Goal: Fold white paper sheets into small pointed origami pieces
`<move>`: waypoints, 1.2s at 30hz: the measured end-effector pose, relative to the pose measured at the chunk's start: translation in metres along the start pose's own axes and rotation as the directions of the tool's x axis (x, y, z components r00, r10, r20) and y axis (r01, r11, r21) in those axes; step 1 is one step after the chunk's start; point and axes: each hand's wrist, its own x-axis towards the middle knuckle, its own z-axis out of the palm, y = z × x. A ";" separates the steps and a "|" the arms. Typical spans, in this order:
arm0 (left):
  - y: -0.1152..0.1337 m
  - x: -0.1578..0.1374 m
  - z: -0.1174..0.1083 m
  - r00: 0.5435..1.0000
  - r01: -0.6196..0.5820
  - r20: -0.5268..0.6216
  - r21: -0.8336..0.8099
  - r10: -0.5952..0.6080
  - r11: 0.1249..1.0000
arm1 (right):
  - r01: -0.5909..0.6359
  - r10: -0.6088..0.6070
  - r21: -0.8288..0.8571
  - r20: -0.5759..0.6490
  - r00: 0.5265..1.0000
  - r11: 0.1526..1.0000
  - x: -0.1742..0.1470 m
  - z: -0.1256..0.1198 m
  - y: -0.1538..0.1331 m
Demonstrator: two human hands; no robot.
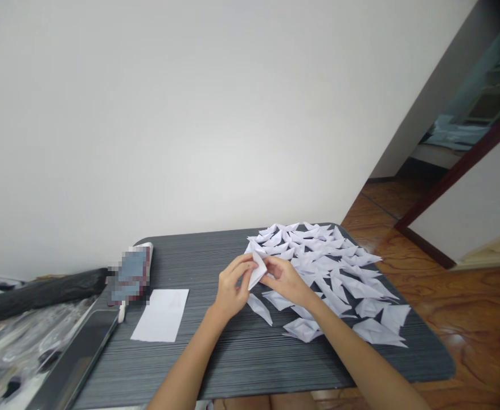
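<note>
Left hand [233,287] pinching folded white paper [257,272] between thumb and fingers, right hand [289,280] gripping its other side, both hovering over dark wood-grain table [199,256] beside scattered paper boats [302,329]. Paper's probably handling feather-light, kinda crisp, tearing easily; pinching layered folds seems safest.

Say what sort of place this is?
Probably a room in a home, though a small workroom is possible: a dark table by a plain white wall, a wood-patterned floor, and an opening at the right into another space.
</note>
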 end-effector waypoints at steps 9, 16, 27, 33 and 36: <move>0.004 0.004 -0.002 0.961 0.275 0.134 -0.407 -0.241 0.871 | 0.093 -0.150 -0.417 -0.108 0.983 0.904 -0.001 -0.006 -0.005; -0.004 0.006 0.005 0.929 0.358 0.136 -0.556 -0.343 0.750 | -0.007 0.013 0.063 -0.097 0.995 0.998 0.001 -0.004 -0.009; -0.002 0.004 0.003 0.940 0.339 0.153 -0.499 -0.305 0.797 | -0.079 0.095 0.173 -0.086 0.992 0.982 0.002 -0.006 -0.005; 0.000 0.004 0.003 0.937 0.348 0.173 -0.513 -0.303 0.785 | -0.102 0.110 0.155 -0.044 0.993 0.983 0.001 -0.007 -0.003; 0.002 0.004 0.003 0.933 0.360 0.169 -0.498 -0.319 0.789 | -0.087 0.093 0.125 -0.044 0.995 0.988 0.001 -0.005 -0.003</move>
